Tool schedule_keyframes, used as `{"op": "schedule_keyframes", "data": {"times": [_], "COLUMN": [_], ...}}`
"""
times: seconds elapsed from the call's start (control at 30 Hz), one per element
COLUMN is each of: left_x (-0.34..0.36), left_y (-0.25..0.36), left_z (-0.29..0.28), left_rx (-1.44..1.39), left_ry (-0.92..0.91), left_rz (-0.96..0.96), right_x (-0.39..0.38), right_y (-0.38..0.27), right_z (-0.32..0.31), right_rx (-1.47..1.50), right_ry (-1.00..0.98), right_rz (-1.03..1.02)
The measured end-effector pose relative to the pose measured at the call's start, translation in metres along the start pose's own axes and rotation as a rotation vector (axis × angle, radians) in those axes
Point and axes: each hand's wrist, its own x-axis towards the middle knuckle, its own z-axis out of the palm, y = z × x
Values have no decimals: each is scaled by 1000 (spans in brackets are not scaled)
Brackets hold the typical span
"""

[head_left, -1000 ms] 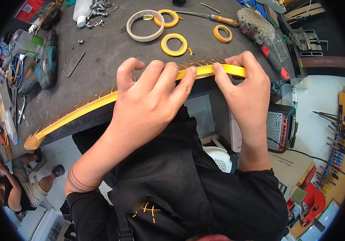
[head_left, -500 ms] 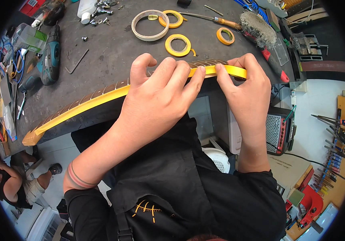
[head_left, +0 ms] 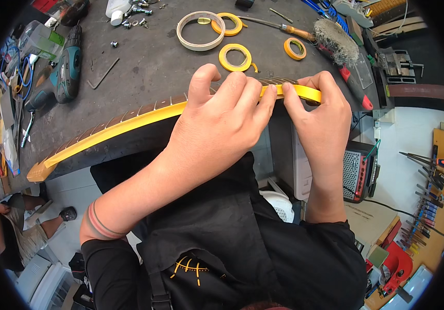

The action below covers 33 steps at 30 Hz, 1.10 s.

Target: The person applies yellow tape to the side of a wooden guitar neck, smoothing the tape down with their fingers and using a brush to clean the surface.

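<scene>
A guitar neck [head_left: 109,124] with a dark, fretted fingerboard lies slantwise along the table's near edge, its pale wooden end [head_left: 40,171] at the left. Yellow masking tape [head_left: 121,127] runs along its near side. My left hand [head_left: 217,116] is closed over the neck, its fingertips pressing the tape against the side. Just to the right, my right hand [head_left: 323,113] grips the yellow tape roll [head_left: 310,94] between thumb and fingers, with a short length stretched toward the left fingertips. Part of the neck is hidden behind both hands.
On the dark table [head_left: 144,62] beyond lie a large cream tape ring [head_left: 181,40], several smaller yellow rolls [head_left: 222,58], a hex key [head_left: 103,73] and a wire brush [head_left: 335,41]. At the left is a cordless drill [head_left: 67,67]. Another person [head_left: 18,227] sits at lower left.
My left hand has slid to the right along the neck, closer to my right hand, and more of the taped side shows behind it. The right hand keeps its hold on the roll.
</scene>
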Motion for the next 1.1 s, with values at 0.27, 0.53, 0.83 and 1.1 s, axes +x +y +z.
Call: {"op": "schedule_keyframes", "data": {"times": [0.27, 0.53, 0.83, 1.1], "left_x": [3, 3, -16, -15], "left_y": [3, 7, -6, -4], "left_z": [-1, 0, -5, 0], "left_rx": [20, 37, 33, 57], "left_ry": [-15, -18, 9, 23], "left_rz": [-5, -13, -53, -88], "right_x": [0, -1, 2, 11], "right_y": [-1, -1, -4, -10], "right_z": [0, 2, 1, -3], "right_rx": [-1, -68, -165, -243], "right_ry": [8, 14, 2, -77], "right_rz": [-2, -43, -45, 27]}}
